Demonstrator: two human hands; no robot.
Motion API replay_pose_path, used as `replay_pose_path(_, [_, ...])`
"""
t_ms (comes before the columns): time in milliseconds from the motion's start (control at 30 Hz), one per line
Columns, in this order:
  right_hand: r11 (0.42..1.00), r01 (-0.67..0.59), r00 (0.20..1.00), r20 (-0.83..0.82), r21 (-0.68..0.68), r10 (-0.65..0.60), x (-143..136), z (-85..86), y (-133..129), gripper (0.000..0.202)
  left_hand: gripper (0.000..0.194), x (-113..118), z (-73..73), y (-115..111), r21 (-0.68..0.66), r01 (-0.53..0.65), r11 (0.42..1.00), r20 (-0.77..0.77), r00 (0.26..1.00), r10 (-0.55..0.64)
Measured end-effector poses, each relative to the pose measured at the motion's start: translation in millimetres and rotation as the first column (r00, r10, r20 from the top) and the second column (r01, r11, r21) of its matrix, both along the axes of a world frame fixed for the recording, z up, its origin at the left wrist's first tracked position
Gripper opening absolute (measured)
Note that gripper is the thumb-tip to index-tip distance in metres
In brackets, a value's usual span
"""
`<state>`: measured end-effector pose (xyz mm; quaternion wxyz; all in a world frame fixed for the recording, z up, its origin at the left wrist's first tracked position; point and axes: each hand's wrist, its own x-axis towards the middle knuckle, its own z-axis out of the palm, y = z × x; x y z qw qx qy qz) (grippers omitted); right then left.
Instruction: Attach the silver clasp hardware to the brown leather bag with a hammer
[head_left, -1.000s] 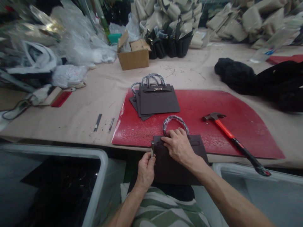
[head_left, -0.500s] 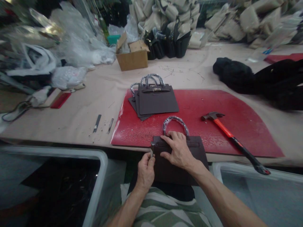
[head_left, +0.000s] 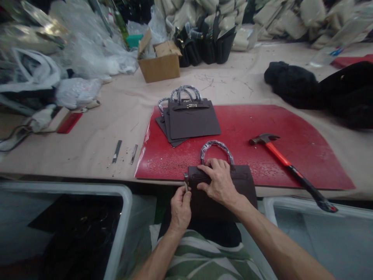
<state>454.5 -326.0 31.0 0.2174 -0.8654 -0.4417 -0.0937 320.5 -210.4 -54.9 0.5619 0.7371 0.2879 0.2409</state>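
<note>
Both forearms bare, no sleeves, gloves or wristwear visible. Left hand (head_left: 180,206) and right hand (head_left: 220,182) uncovered. Torso garment: green-and-white striped fabric (head_left: 201,258).

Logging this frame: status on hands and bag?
Left hand pinches small metal tool at bag edge. Right hand flat on bag, by its handle. Hammer lies apart on red mat.
</note>
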Motion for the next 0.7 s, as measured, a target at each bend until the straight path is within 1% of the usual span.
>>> replay_pose_path(67, [1.000, -0.006, 1.000, -0.005, -0.002, 0.006, 0.5, 1.0, -0.6, 0.062, 0.033, -2.8, -3.0, -2.1, -0.123, -0.021, 0.992, 0.032, 0.999, 0.025])
replay_pose_path(100, [1.000, -0.008, 1.000, -0.008, -0.003, 0.008, 0.6, 1.4, -0.9, 0.062, 0.034, -4.5, -4.3, -3.2, -0.207, -0.029, 0.978, 0.069, 0.997, 0.045])
replay_pose_path(167, [1.000, -0.011, 1.000, -0.015, -0.005, 0.011, 0.5, 1.9, -1.7, 0.062, 0.037, -8.5, -5.1, -4.6, -0.362, -0.044, 0.931, 0.161, 0.981, 0.110])
replay_pose_path(200, [1.000, -0.012, 1.000, -0.017, -0.005, 0.011, 0.5, 1.9, -1.9, 0.062, 0.038, -10.7, -4.0, -4.6, -0.411, -0.053, 0.910, 0.200, 0.969, 0.146])
replay_pose_path(267, [1.000, -0.014, 1.000, -0.018, -0.007, 0.014, 0.5, 1.9, -1.9, 0.062, 0.038, -14.1, 0.9, -2.7, -0.429, -0.082, 0.900, 0.243, 0.949, 0.202])
replay_pose_path(367, [1.000, -0.019, 1.000, -0.017, -0.006, 0.019, 1.3, 1.6, -1.4, 0.063, 0.033, -14.1, 12.9, 3.2, -0.355, -0.117, 0.928, 0.273, 0.936, 0.222])
replay_pose_path(467, [1.000, -0.025, 1.000, -0.017, -0.003, 0.025, 3.1, 1.4, -1.4, 0.065, 0.031, -6.4, 26.6, 8.1, -0.269, -0.086, 0.959, 0.320, 0.931, 0.174])
replay_pose_path(567, [0.999, -0.037, 0.999, -0.023, -0.001, 0.037, 5.4, 1.1, -1.6, 0.067, 0.026, 3.4, 41.9, 10.0, -0.156, -0.005, 0.988, 0.370, 0.927, 0.063])
replay_pose_path(633, [0.999, -0.045, 0.999, -0.023, 0.008, 0.045, 6.7, 0.9, -1.5, 0.068, 0.022, 8.4, 52.2, 10.7, -0.047, 0.048, 0.998, 0.392, 0.920, -0.026])
replay_pose_path(700, [0.999, -0.048, 0.999, -0.017, 0.022, 0.048, 7.6, 0.8, -1.4, 0.068, 0.020, 12.0, 60.2, 12.1, 0.079, 0.073, 0.994, 0.403, 0.910, -0.099])
